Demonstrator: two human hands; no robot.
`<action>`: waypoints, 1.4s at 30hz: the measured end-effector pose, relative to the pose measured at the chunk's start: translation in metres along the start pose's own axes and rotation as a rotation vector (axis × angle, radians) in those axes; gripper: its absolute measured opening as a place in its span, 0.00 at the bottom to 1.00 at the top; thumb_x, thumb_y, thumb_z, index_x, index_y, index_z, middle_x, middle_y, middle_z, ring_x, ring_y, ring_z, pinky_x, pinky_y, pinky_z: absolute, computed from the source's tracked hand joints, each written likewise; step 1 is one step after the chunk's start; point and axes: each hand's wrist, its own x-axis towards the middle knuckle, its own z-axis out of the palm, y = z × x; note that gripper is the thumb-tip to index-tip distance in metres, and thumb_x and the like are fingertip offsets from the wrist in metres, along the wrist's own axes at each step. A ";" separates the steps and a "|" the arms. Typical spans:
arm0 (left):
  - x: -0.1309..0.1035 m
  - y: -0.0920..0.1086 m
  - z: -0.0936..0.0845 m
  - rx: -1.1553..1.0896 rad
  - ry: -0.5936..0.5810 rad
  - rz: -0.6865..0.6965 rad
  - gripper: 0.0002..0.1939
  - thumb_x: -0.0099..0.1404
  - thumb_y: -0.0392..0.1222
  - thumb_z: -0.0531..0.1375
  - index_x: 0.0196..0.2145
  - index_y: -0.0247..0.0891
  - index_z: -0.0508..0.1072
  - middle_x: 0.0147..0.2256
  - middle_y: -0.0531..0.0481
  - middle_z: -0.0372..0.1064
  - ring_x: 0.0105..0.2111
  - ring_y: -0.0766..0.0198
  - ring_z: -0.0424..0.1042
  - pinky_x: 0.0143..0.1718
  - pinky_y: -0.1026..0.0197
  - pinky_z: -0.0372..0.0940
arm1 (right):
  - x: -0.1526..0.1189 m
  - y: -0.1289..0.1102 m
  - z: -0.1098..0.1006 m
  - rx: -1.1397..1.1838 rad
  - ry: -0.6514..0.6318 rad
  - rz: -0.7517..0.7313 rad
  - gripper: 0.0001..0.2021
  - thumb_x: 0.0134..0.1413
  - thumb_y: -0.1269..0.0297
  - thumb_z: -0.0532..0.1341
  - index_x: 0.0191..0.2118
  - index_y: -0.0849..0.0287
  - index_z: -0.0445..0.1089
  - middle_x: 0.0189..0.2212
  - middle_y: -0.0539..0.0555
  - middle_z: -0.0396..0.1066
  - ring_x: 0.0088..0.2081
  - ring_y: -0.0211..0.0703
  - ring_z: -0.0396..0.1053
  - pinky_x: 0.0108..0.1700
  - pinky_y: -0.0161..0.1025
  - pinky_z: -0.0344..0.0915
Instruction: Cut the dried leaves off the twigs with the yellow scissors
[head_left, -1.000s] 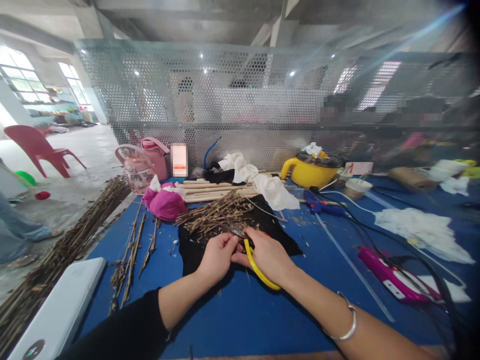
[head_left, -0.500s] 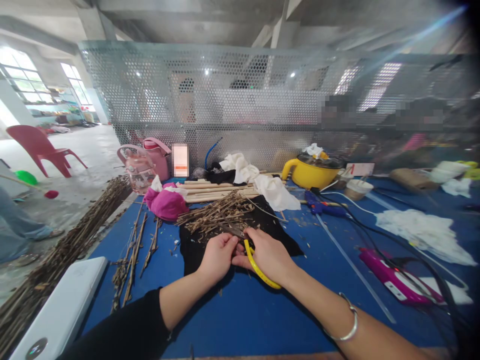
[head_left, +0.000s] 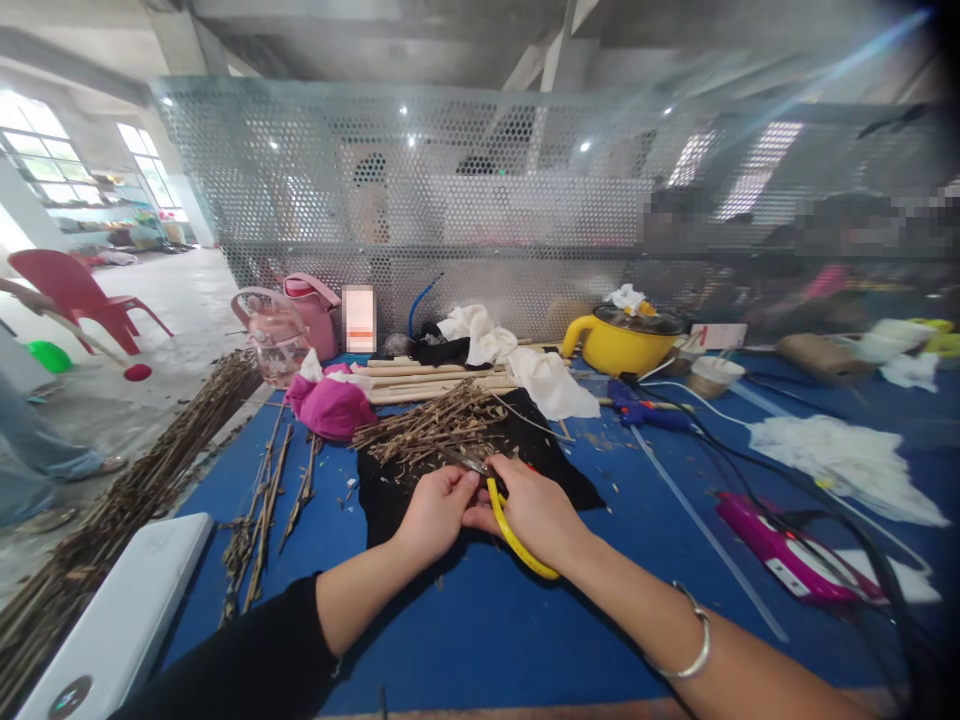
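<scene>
My right hand (head_left: 529, 505) is closed round a pair of scissors (head_left: 517, 540) with a yellow looped handle. The dark metal blades point up and left, just above my left hand (head_left: 439, 510). Thumb and fingers of that hand are pinched together beside the blades; what they hold, if anything, is too small or hidden. Beyond both hands lies a pile of dry brown stalks (head_left: 431, 425) on a black cloth (head_left: 536, 440). The blades' tips are close to the near edge of this pile.
Loose stalks (head_left: 266, 520) and a white power bank-like box (head_left: 127, 610) lie left. Behind are wooden sticks (head_left: 442, 382), a magenta cloth bundle (head_left: 330, 405) and a yellow pot (head_left: 626, 345). Right are a blue glue gun (head_left: 652, 408) and a magenta device (head_left: 787, 555) with cables.
The scissor blades have shifted slightly while both hands stay in nearly the same place. At the far left, a red-tipped stick near another person has moved right.
</scene>
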 end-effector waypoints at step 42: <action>0.002 0.006 -0.003 -0.135 -0.014 -0.107 0.24 0.46 0.53 0.64 0.35 0.32 0.65 0.24 0.52 0.66 0.20 0.72 0.66 0.20 0.69 0.60 | 0.010 0.012 -0.013 0.472 -0.040 -0.069 0.22 0.37 0.61 0.65 0.40 0.57 0.58 0.26 0.46 0.65 0.26 0.35 0.61 0.28 0.31 0.58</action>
